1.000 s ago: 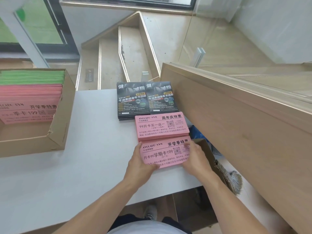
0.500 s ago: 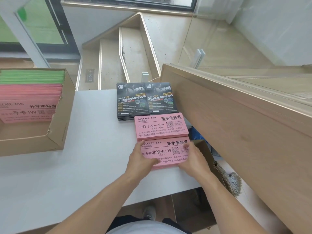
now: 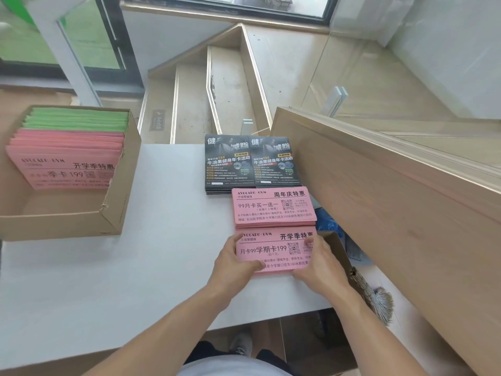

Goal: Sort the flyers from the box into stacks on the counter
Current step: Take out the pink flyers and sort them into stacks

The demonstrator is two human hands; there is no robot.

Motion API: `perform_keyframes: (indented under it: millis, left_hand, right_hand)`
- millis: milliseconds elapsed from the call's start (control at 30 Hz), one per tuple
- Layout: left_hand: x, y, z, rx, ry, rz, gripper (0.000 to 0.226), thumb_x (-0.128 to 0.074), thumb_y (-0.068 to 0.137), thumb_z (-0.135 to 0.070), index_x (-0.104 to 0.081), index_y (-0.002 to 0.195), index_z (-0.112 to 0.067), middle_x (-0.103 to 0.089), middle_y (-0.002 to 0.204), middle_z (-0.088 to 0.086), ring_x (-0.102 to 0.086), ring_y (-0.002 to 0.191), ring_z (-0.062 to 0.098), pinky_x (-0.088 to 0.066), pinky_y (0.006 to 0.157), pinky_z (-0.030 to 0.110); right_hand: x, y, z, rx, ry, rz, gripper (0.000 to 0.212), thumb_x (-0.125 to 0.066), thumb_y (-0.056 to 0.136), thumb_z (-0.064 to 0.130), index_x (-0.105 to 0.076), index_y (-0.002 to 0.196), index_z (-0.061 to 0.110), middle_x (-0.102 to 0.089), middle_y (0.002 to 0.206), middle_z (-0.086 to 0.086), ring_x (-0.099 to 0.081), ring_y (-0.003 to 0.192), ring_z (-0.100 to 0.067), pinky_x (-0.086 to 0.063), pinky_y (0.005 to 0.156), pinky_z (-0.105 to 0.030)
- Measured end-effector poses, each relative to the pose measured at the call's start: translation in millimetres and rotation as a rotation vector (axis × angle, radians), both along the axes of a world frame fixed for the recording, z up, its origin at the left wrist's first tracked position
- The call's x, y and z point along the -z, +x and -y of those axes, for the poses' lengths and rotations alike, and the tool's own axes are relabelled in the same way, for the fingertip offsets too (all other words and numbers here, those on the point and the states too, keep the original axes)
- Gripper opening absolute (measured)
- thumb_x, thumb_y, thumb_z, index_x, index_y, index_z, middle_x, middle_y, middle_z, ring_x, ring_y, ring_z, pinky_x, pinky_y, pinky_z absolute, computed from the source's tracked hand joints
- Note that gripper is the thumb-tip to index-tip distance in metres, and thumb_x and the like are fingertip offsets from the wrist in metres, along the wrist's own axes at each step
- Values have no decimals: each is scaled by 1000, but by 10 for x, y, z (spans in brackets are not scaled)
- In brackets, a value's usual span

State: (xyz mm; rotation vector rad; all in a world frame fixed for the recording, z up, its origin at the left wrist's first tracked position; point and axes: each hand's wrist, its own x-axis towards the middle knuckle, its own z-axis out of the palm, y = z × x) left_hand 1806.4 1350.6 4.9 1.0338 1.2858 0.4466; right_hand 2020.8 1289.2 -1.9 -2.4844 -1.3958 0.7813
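Observation:
On the white counter (image 3: 135, 267) lies a stack of pink flyers (image 3: 273, 251), gripped at its left side by my left hand (image 3: 235, 264) and at its right side by my right hand (image 3: 320, 264). Just beyond it, touching, rests a second pink stack (image 3: 273, 206). Farther back are two black flyer stacks (image 3: 252, 162) side by side. The cardboard box (image 3: 116, 202) at the left holds standing pink flyers (image 3: 67, 161) in front and green flyers (image 3: 78, 119) behind.
A long wooden counter ledge (image 3: 393, 199) runs along the right, close to the stacks. A broom head (image 3: 379, 299) and a blue bag (image 3: 328, 221) lie on the floor below the counter's right edge. Stairs (image 3: 217, 85) descend beyond the counter's far edge.
Both hands have slid the near pink stack away from me until it sits flush against the second pink stack. The box and black stacks are unchanged.

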Motion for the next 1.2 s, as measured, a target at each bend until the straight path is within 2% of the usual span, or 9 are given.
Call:
perform_keyframes:
  millis: [167, 267, 367, 467, 600, 733, 867, 1000, 1200]
  left_hand:
    - [-40, 37, 38, 55, 3, 15, 87, -80, 79, -5, -34, 147, -32, -62, 121, -19, -59, 108, -5, -44, 78, 8]
    - [-105, -5, -9, 80, -9, 24, 88, -80, 80, -8, -32, 151, -31, -63, 122, -18, -60, 112, 2, -44, 77, 11]
    - [-217, -189, -83, 48, 19, 3, 76, -78, 86, -14, -36, 147, -32, -56, 131, -20, -53, 125, 9, -41, 97, 24]
    - [-281, -515, -158, -72, 166, -3, 67, -77, 88, -16, -46, 143, -38, -47, 152, -7, -42, 143, 15, -36, 108, 27]
    - [-526, -1054, -236, -290, 383, 75, 38, -72, 91, -8, -65, 120, -32, -68, 122, -20, -64, 116, 0, -51, 104, 31]
    - [-777, -1707, -369, -472, 555, 60, 29, -72, 92, -9, -69, 114, -29, -74, 108, -15, -70, 106, 4, -55, 93, 23]
    - [-892, -2437, -669, -606, 748, -68, 25, -72, 92, -9, -68, 110, -26, -73, 105, -14, -69, 104, 7, -52, 88, 17]
    - [-796, -3091, -1121, -610, 855, -271, 29, -72, 91, -11, -67, 114, -28, -69, 111, -18, -64, 109, 3, -49, 96, 21]
    - [-602, -3688, -2044, -124, 1025, -763, 58, -77, 86, -22, -54, 139, -20, -56, 141, -2, -44, 136, 17, -34, 118, 39]
  right_hand:
    - [-55, 49, -32, 23, -59, -69, 82, -85, 74, 28, -34, 138, 26, -46, 129, 7, -55, 96, -3, -47, 64, -17]
    - [-163, -22, -66, 21, -117, -44, 85, -86, 71, 26, -33, 138, 26, -41, 137, -1, -49, 122, -17, -51, 96, -33]
    - [-318, -292, -135, -50, -70, 101, 88, -85, 75, 32, -30, 144, 26, -26, 154, -5, -21, 147, -28, -32, 119, -47]
    - [-530, -773, -322, -131, 164, 28, 67, -78, 86, 31, -40, 142, 32, -37, 150, 12, -34, 140, -11, -37, 115, -36]
    - [-621, -1485, -669, -338, 286, -52, 42, -70, 92, 29, -55, 130, 34, -49, 135, 21, -42, 131, -4, -30, 101, -17]
    - [-665, -2174, -1001, -501, 336, -142, 32, -66, 95, 29, -58, 124, 39, -51, 122, 31, -44, 120, 6, -28, 90, -3]
    - [-778, -2810, -1456, -581, 470, -183, 31, -65, 96, 23, -63, 124, 35, -58, 118, 24, -51, 113, 1, -35, 94, -11]
    - [-812, -3323, -2054, -692, 430, -92, 53, -58, 93, 12, -54, 144, 27, -56, 143, 10, -44, 133, -10, -31, 111, -21]
    - [-708, -3802, -2890, -763, 266, 204, 76, -49, 100, 18, -6, 163, 19, -3, 171, 0, -3, 157, -22, -4, 128, -39]
